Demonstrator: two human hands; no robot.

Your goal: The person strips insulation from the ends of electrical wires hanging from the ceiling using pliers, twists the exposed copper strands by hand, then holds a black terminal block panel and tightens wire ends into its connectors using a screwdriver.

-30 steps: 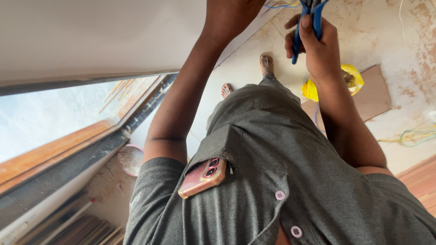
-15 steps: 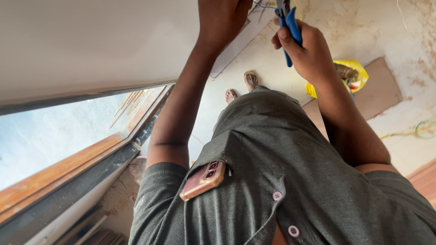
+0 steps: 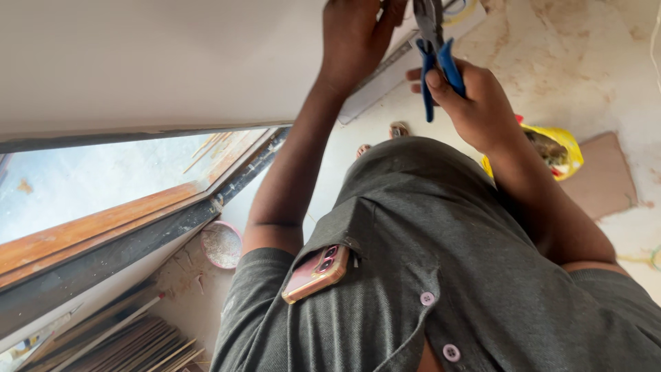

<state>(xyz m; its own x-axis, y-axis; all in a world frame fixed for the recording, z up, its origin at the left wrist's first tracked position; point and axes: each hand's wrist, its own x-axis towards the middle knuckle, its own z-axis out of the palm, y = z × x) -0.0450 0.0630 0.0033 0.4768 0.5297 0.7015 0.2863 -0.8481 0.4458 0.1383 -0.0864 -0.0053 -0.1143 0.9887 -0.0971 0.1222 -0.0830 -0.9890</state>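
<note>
Looking down past my own chest, I see my right hand (image 3: 475,103) wrapped tight around the blue handles of a pair of pliers (image 3: 435,58), thumb pressed on the upper handle, fingers closed under the lower one. The metal head of the pliers points up toward the top edge of the view, just beside my left hand (image 3: 354,38). My left hand is raised against the white wall (image 3: 151,62); its fingers curl near the top edge, and I cannot tell whether they pinch anything there. A yellow wire (image 3: 463,12) loops just beyond the pliers' head.

As for containers: the chest pocket (image 3: 344,238) of my grey shirt (image 3: 441,262) carries a pink phone (image 3: 315,273), its camera end sticking out at a slant. On the floor a yellow bag (image 3: 561,148) lies open with something dark inside, partly hidden behind my right forearm. A small round bowl (image 3: 220,244) with pale, speckled residue sits on the floor by the wall.

The floor (image 3: 585,48) is pale, stained concrete, with a flat piece of brown cardboard (image 3: 606,176) next to the yellow bag. On my left a window (image 3: 96,189) with a wooden frame lets in light, and thin wooden strips (image 3: 124,344) are stacked below it.
</note>
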